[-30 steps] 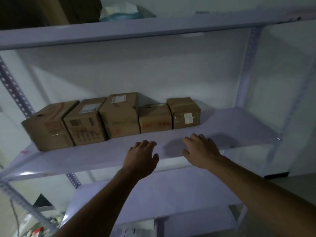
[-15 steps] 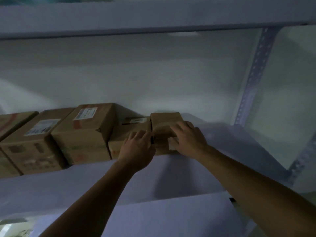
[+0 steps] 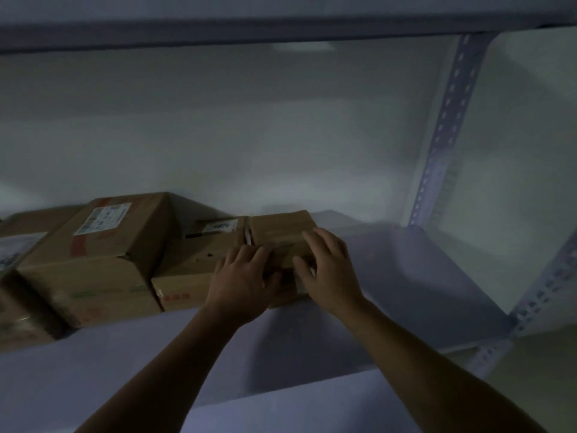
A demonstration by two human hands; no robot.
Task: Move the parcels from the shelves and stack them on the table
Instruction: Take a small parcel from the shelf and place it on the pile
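Observation:
A row of brown cardboard parcels stands on a white shelf (image 3: 406, 276). The rightmost one is a small box (image 3: 281, 229). My left hand (image 3: 240, 285) grips its front left side, and my right hand (image 3: 327, 273) lies over its top and front right. Touching it on the left is a low labelled box (image 3: 199, 254). Further left stands a taller box (image 3: 103, 254) with a white label on top. Another labelled box (image 3: 18, 248) is cut off by the left edge.
The upper shelf board (image 3: 281, 26) runs across the top. A perforated upright post (image 3: 443, 129) stands at the back right and another (image 3: 546, 292) at the front right. A lower shelf (image 3: 281, 407) shows under my forearms.
Both hands reached from the shelf's front edge to the rightmost box and closed on it. The view has moved closer and slightly right.

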